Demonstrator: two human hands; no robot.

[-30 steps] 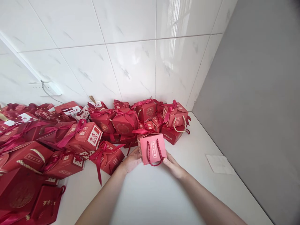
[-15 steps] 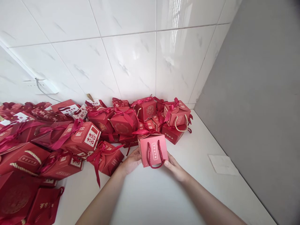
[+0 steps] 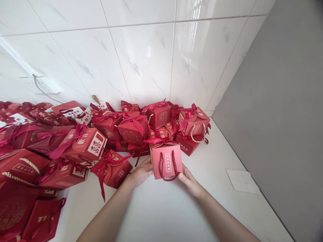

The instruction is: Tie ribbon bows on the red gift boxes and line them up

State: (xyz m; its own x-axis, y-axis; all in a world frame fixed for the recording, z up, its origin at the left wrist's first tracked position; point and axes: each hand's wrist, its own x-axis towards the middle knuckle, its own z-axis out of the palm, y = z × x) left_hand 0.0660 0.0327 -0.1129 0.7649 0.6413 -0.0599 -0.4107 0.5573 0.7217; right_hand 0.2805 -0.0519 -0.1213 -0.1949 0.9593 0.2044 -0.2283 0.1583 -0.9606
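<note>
Nearest the camera, two bare forearms reached out over the white counter [image 3: 161,211]. The left hand [image 3: 140,173] and the right hand [image 3: 189,180] each pressed a side of a small pink-red box [image 3: 166,160], fingers curled round its lower edges, so both were grasping it between them. The box stood upright on the counter, or a hair above it (the contact could not be made out), with its dark red rope handle [image 3: 168,168] hanging down the front face and a ribbon bow [image 3: 157,141] on top.

Just beside the left hand lay a ribboned red box [image 3: 114,168], part of a heap of red gift boxes [image 3: 83,148] spreading leftward. Behind the held box sat a box with a gold cord handle [image 3: 195,126]. A white paper slip [image 3: 242,181] lay well apart to the right, near the grey panel [image 3: 277,101]. The tiled wall [image 3: 141,60] closed the back.

The risk, as I judged it, was squeezing: thin card sides could buckle inward. The loose ribbons nearby could also snag the fingers and drag neighbouring boxes off the pile.
</note>
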